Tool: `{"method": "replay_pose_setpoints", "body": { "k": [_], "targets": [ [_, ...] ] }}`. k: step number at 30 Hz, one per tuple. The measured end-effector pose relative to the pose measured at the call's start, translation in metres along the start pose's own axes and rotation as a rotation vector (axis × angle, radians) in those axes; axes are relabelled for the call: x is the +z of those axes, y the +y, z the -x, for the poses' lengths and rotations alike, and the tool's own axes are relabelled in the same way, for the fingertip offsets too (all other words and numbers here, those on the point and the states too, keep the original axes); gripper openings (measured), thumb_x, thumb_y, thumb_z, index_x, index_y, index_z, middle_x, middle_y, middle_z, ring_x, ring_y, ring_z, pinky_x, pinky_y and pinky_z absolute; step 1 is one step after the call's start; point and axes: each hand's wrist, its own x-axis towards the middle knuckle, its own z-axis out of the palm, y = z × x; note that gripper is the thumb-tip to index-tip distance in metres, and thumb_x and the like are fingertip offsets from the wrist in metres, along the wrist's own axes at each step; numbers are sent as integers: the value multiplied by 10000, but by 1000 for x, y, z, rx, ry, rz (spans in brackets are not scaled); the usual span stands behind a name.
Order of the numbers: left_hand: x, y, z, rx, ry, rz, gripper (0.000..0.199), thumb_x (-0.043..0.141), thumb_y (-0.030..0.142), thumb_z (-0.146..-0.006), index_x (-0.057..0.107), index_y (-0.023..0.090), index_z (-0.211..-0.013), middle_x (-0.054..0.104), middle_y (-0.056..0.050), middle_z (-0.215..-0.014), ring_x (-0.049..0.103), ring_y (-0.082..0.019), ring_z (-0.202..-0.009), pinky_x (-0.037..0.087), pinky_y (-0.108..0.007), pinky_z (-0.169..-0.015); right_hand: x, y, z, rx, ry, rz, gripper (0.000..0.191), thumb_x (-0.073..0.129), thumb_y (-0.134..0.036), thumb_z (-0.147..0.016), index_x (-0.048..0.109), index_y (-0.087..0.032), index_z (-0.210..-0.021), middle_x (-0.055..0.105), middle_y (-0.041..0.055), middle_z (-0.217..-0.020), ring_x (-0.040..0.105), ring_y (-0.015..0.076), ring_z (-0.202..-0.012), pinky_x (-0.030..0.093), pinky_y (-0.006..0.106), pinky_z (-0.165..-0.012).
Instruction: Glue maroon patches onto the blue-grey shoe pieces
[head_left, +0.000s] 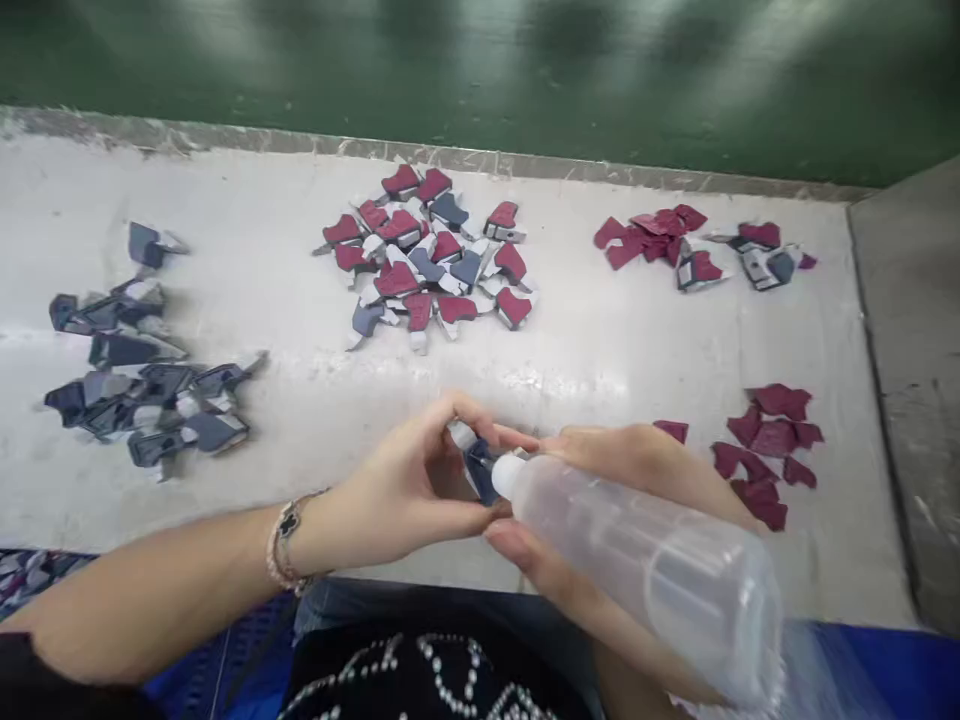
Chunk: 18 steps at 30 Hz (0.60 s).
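Near the front edge of the white worktop, my left hand (pixel 412 475) pinches a small dark blue and grey moulded piece (pixel 478 470) between thumb and fingers. My right hand (pixel 637 460) is wrapped round a translucent plastic squeeze bottle (pixel 645 560). The bottle is tipped over, its white nozzle (pixel 508 478) pointing left at the blue piece. Whether the nozzle touches the piece, I cannot tell. Some clear liquid seems to show through the bottle's wall. Part of the piece is hidden behind my fingers and the nozzle.
Beyond my hands lies a pile of red-topped and blue-topped pieces (pixel 427 255). Dark blue pieces (pixel 150 400) are heaped at the left. Thin maroon patches (pixel 776 435) lie at the right, with more maroon patches (pixel 652 235) farther back. A green wall (pixel 480 90) borders the worktop's far side.
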Motion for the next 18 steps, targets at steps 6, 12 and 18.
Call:
{"method": "replay_pose_setpoints", "body": {
  "k": [6, 12, 18],
  "targets": [
    [2, 11, -2, -25, 31, -4, 364, 704, 51, -788, 446, 224, -977, 648, -62, -1210, 673, -190, -998, 543, -260, -746, -3, 0, 4, -33, -28, 120, 279, 767, -296, -760, 494, -250, -789, 573, -50, -619, 623, 163, -563, 550, 287, -593],
    [-3, 14, -2, 34, 77, -205, 343, 722, 107, -803, 457, 234, -980, 661, -35, -1212, 655, -199, -1073, 530, -258, -761, -9, 5, 3, -30, -108, 71, 318, 767, -277, -765, 451, -248, -788, 533, -69, -621, 549, 113, -487, 498, 243, -482],
    [-2, 13, -2, 77, 97, -306, 308, 722, 228, -839, 448, 238, -978, 670, -36, -1196, 682, -171, -930, 517, -267, -691, -14, 5, 0, 29, -91, 17, 288, 788, -222, -739, 508, -248, -800, 589, -75, -653, 578, 94, -510, 484, 189, -447]
  ]
}}
